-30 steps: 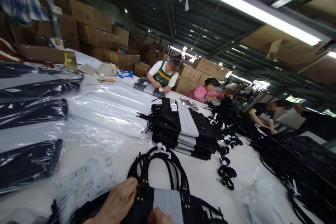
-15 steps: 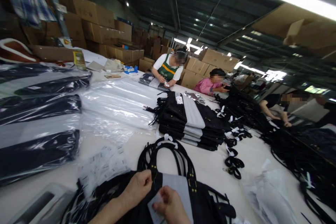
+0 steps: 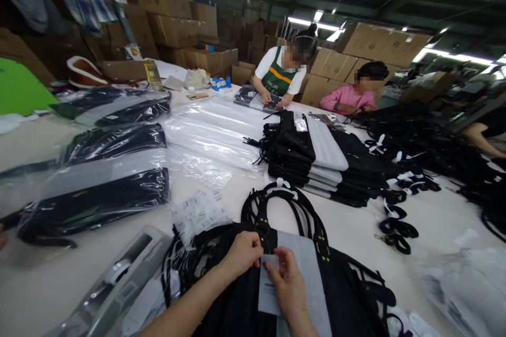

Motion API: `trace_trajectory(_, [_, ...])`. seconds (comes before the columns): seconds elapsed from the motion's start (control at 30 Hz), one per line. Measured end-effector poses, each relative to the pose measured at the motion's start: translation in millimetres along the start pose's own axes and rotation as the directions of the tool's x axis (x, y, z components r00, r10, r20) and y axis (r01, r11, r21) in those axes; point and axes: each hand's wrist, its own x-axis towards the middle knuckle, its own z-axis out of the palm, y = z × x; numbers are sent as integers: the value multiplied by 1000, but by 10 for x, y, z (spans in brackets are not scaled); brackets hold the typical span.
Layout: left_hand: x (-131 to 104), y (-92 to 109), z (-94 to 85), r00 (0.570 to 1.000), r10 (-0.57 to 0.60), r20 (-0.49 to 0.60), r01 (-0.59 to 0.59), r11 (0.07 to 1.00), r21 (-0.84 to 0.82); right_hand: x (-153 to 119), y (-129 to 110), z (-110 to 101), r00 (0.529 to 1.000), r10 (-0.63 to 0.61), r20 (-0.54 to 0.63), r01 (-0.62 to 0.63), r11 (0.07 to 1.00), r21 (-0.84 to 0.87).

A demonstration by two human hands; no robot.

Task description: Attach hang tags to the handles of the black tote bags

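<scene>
A black handbag (image 3: 233, 300) with a pale grey wrap (image 3: 306, 268) around its middle lies in front of me, its looped handles (image 3: 312, 216) pointing away. My right hand (image 3: 290, 284) pinches a white hang tag (image 3: 268, 295) near its top edge, over the bag. Close beside it, my left hand (image 3: 245, 253) is closed with fingertips together at the tag's top, by the base of a handle. A thin string shows between the two hands; the left fingertips seem to grip it, though they partly hide it.
Several tags (image 3: 201, 213) lie in a pile beyond the bag, left of its handles. A grey plastic device (image 3: 118, 284) sits at the left. Plastic-wrapped bags (image 3: 106, 184), clear plastic sleeves (image 3: 213, 131) and stacked black bags (image 3: 316, 152) lie farther off. Co-workers (image 3: 276, 73) work across the table.
The view has swung right-to-left, so things sit farther right or lower. My hands have come closer together at the tag's top, and the tag now shows more upright.
</scene>
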Motion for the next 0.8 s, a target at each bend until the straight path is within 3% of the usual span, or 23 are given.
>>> trace_trajectory(0.23, [-18, -4, 10, 1000, 17, -26, -15, 996, 84, 17, 42, -7, 993, -121, -5, 117, 965, -235])
trace_trajectory(0.53, [-74, -63, 57, 983, 158, -88, -135, 965, 226, 22, 88, 101, 961, -276, -17, 226, 817, -530])
trace_trajectory(0.8, [-119, -133, 100, 956, 283, -73, -249, 919, 305, 71, 57, 49, 927, -373, 30, 319, 746, -585])
